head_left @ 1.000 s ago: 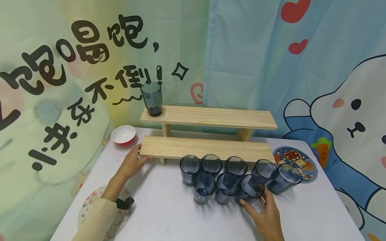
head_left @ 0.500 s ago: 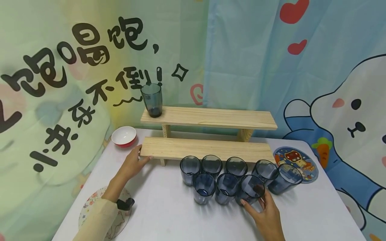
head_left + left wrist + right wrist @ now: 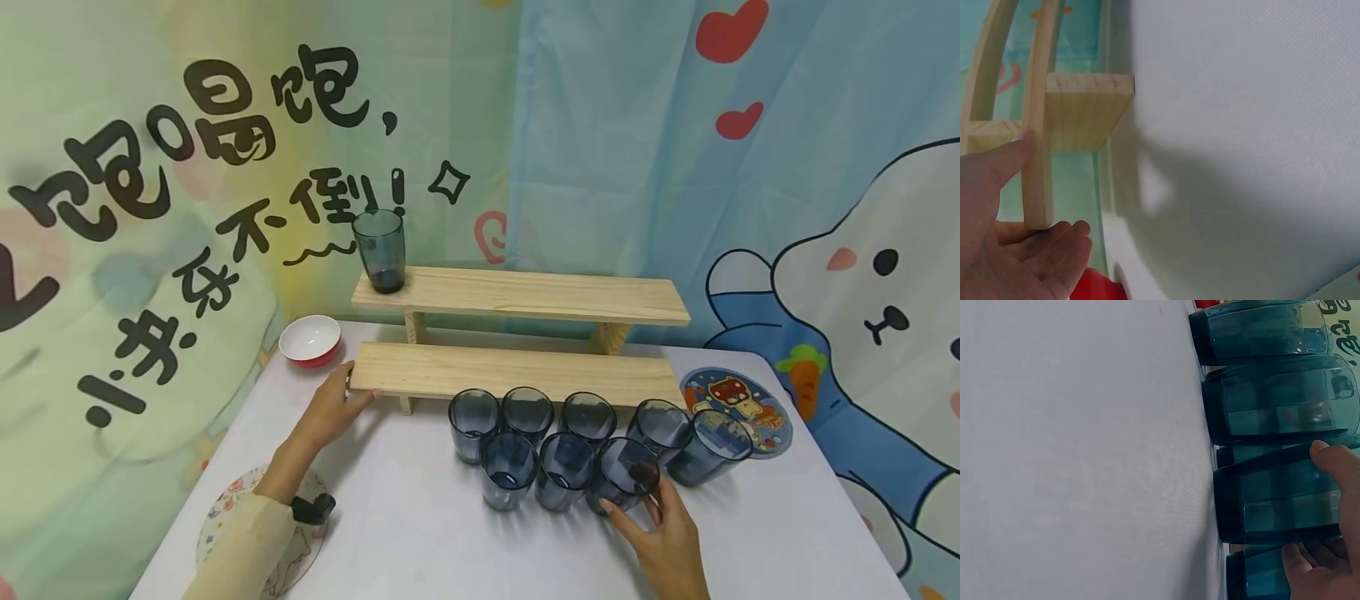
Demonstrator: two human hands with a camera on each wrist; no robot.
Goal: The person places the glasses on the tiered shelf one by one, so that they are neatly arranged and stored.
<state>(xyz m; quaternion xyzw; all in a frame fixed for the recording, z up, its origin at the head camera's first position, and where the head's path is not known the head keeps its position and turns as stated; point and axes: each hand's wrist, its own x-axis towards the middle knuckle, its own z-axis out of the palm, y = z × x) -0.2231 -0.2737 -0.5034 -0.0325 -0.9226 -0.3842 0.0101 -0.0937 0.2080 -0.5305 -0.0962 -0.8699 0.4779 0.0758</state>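
While black lettering (image 3: 333, 87) on the curtain (image 3: 450, 83) reads 喝饱 and 不倒!, the left hand's grip (image 3: 330, 407) pinches the end of the lower shelf (image 3: 510, 372), and the right hand's grip (image 3: 663, 537) curls round the rightmost glass (image 3: 618, 477) of the front row on the desk (image 3: 420, 533); compared with half a second ago, both grips and the other glasses (image 3: 510, 477) have kept their places

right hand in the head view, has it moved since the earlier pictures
No. Judged against the round blue mat, the right hand keeps its place, gripping the same glass; only the whole view shifts slightly.
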